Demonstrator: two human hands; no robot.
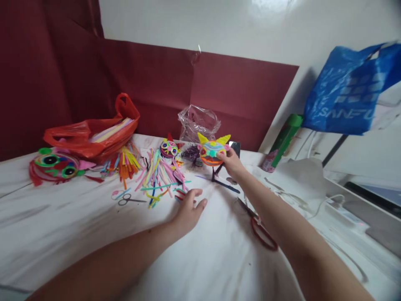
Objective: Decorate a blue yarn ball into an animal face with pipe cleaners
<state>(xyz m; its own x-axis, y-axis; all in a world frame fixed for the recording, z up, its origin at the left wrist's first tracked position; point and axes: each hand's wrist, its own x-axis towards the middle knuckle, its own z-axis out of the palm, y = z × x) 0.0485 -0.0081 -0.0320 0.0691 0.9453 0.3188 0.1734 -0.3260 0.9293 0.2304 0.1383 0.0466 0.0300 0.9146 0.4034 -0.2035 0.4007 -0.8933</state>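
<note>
My right hand (232, 162) is closed on the edge of a colourful mask-like craft face (213, 151) with yellow horns, pink ears and an orange mouth. Dark pipe cleaners (226, 185) hang or lie just below it. Over the tabletop, my left hand (189, 211) is empty, its fingers apart and slightly curled. Short red and teal pipe cleaners (180, 194) lie just beyond its fingertips. A smaller craft face (169, 148) rests at the far end of a spread of pastel pipe cleaners (159, 167). Large red-handled scissors (263, 234) lie beneath my right forearm.
Small scissors (127, 200) lie left of centre. At the far left are a larger craft face (56, 164) and a red plastic bag (94, 140) holding pipe cleaners. A clear bag (199, 121) stands behind. On the right are a green can (283, 142), a blue bag (344, 92) and cables.
</note>
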